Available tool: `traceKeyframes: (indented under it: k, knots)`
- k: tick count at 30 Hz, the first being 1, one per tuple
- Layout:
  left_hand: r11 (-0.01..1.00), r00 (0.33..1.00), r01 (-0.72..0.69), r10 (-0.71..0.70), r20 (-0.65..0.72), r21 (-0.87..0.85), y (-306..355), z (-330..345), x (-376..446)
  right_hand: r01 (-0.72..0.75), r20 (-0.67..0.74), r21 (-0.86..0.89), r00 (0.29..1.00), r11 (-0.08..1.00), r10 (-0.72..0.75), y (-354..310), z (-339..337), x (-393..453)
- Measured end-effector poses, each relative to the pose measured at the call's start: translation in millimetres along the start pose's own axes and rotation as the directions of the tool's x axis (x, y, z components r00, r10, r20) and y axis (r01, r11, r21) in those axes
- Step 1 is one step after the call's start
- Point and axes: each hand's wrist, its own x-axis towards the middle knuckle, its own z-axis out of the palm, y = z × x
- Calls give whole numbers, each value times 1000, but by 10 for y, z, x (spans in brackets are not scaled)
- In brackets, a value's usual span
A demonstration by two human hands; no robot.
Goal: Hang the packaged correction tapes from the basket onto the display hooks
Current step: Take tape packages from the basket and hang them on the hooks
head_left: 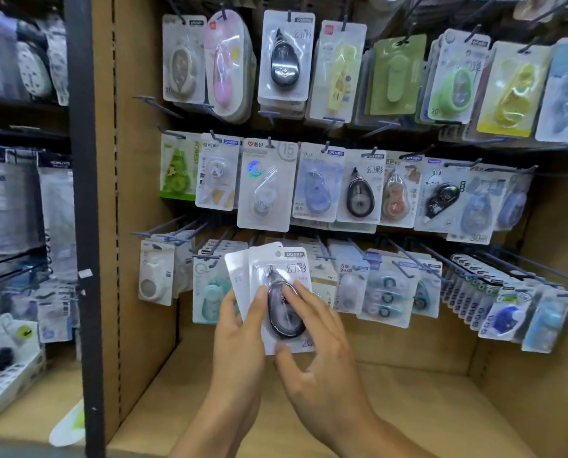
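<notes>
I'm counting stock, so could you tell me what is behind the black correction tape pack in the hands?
Behind the black correction tape pack, another white card fans out left; its contents are covered. Both hands grip them.

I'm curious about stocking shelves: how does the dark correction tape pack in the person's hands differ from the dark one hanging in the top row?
The held pack is gripped by the left hand and right hand; the top-row pack hangs on a hook. The held pack tilts and fronts a fanned stack; the top-row pack hangs straight. Both show a dark teardrop dispenser on a white card.
</notes>
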Motion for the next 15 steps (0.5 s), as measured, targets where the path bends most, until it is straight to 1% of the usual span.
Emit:
traceKeyframes:
  k: [3, 5, 7, 8, 10, 11, 13, 15]
  knots:
    - [998, 999, 33, -34, 30, 56, -65, -23, 28, -40, -26, 52, 999, 998, 42, 32, -36, 35]
    - [996, 998, 38, -41, 38, 76, -79, -26, 54, -40, -10, 66, 999, 997, 41, 101, -100, 80]
    - [996, 999, 18, -21, 44, 85, -67, -34, 77, 12, 5, 10, 1000, 1000, -12, 168, -192, 166]
    - [995, 999, 1, -6, 51, 98, -55, -34, 79, 53, -15, -46, 998, 998, -54, 208, -244, 232]
    - [991, 995, -19, 6, 98, 132, -34, -29, 84, 101, -102, -145, 988, 984, -117, 296, -374, 433]
    - [989, 993, -17, 0, 119, 144, -33, -29, 90, 90, -154, -168, 981, 982, -116, 339, -453, 562]
    - [987, 987, -8, -18, 159, 163, -46, -22, 104, 4, -251, -169, 967, 986, -47, 405, -634, 852]
    - [984, 982, -14, -20, 187, 177, -67, -8, 107, -84, -361, -159, 932, 984, 22, 494, -832, 1155]
